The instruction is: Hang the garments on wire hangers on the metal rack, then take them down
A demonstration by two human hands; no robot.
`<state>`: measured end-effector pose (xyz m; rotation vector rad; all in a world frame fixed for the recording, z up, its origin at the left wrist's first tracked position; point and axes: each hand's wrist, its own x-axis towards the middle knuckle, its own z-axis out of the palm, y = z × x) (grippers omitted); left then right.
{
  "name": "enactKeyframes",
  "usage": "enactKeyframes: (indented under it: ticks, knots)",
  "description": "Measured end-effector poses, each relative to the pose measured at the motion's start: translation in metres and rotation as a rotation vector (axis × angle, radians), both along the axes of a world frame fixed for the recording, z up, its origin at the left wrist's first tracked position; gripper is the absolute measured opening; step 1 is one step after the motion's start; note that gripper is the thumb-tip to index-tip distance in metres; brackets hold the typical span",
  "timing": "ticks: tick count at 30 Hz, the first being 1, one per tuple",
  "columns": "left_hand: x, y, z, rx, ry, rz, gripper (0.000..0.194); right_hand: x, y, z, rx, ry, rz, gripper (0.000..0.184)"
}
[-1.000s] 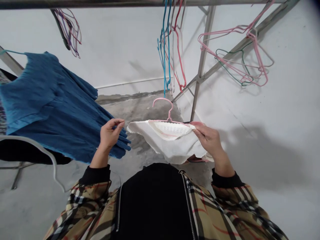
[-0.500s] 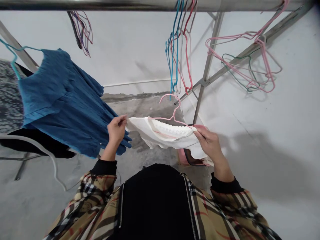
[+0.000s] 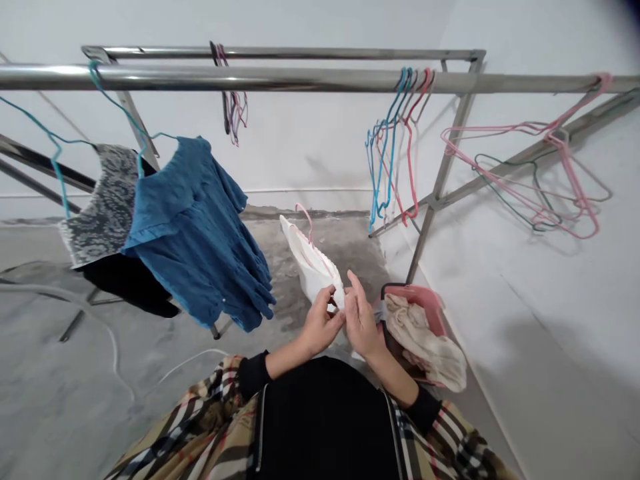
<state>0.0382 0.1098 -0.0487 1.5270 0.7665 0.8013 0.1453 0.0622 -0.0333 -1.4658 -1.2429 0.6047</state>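
Note:
A white knit top (image 3: 313, 270) hangs on a pink hanger (image 3: 309, 227), whose hook points up and away from me. The garment is tilted, with one shoulder end close to my body. My left hand (image 3: 321, 325) pinches that near end between thumb and fingers. Right beside it, my right hand (image 3: 361, 327) is at the same corner, its index finger raised and the other fingers against the fabric. Where the fingertips meet, the cloth is partly hidden.
A metal rail (image 3: 310, 79) crosses above my hands. Blue and red hangers (image 3: 393, 153) and pink hangers (image 3: 560, 143) hang from it. At left hang a blue dress (image 3: 195, 227) and a grey patterned garment (image 3: 107, 207). A pink basket (image 3: 435, 307) holding beige clothing (image 3: 423, 340) stands right.
My left hand has left the far-left shoulder of the top and come over to my right hand. The top has swung from crosswise to pointing away from me. The view has tilted upward.

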Motion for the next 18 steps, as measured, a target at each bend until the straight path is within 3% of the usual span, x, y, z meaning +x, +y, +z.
enactKeyframes:
  ticks: [3,6,9,14,18]
  knots:
    - [0.0,0.005,0.004,0.015,-0.126,0.155,0.034,-0.01,0.005,0.007,0.076,0.009,0.141,0.062]
    - [-0.008,0.02,0.015,-0.019,-0.232,0.22,0.025,-0.014,0.006,0.013,0.134,-0.027,0.258,0.06]
    - [-0.027,0.045,0.036,0.055,-0.273,0.341,0.026,-0.007,0.002,0.007,0.139,-0.077,0.241,0.054]
    - [-0.077,0.102,0.086,0.255,-0.302,0.547,0.031,0.019,-0.011,-0.034,-0.044,-0.049,-0.023,0.044]
    - [-0.104,0.15,0.126,0.313,-0.349,0.563,0.032,0.042,-0.03,-0.07,-0.158,-0.02,-0.134,0.042]
